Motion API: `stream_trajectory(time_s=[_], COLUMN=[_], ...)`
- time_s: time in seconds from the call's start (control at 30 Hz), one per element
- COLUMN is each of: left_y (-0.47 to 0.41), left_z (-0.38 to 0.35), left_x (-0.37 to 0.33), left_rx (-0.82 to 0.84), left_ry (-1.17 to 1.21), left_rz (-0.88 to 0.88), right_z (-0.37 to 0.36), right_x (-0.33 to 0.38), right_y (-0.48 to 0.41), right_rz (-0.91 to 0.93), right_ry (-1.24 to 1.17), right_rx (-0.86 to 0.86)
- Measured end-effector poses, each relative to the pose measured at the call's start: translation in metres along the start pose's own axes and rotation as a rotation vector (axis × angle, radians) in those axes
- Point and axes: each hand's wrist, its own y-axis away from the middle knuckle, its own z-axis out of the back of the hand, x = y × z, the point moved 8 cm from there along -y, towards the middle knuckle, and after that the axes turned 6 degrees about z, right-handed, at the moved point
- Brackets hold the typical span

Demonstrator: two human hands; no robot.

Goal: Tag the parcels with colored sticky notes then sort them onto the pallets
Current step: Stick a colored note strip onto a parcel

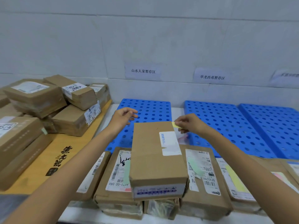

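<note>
A brown cardboard parcel [155, 156] with a white label lies on top of a row of other parcels in the middle foreground. My right hand [189, 124] pinches a small yellow sticky note [175, 124] right at the parcel's far right corner. My left hand [123, 116] hovers above the parcel's far left corner with relaxed fingers, holding nothing. Three blue perforated pallets lie behind: left [145, 110], middle [226, 125], right [271, 126].
Neighbouring parcels carry green [127, 172], green [195, 168] and yellow [234, 180] notes. A pile of untagged boxes [53, 104] sits on a wooden board at the left. Paper signs [143, 71] hang on the wall above the pallets.
</note>
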Motion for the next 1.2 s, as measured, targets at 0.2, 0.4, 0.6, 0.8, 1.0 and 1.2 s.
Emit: stream_trajectory(time_s=[0.2,0.4,0.6,0.8,1.0,1.2], left_y=[0.035,0.115,0.167,0.18,0.179,0.171], left_z=[0.014,0.003,0.006,0.009,0.007,0.005], left_x=[-0.054,-0.115,-0.125,-0.117,-0.11,-0.108], left_rx=[-0.019,0.112,0.02,-0.022,0.021,0.063], left_ry=[0.062,0.091,0.321,0.401,0.439,0.448], left_rz=[-0.208,-0.442,-0.493,-0.472,-0.432,-0.404], right_z=[0.026,0.018,0.007,0.01,0.005,0.003], right_x=[0.094,0.159,0.188,0.209,0.209,0.202], right_y=[0.026,0.076,0.121,0.144,0.14,0.128], right_rz=[0.252,0.39,0.531,0.744,0.754,0.69], right_ry=[-0.12,-0.381,-0.297,0.138,0.195,0.083], right_rx=[-0.081,-0.017,-0.052,-0.162,-0.06,0.064])
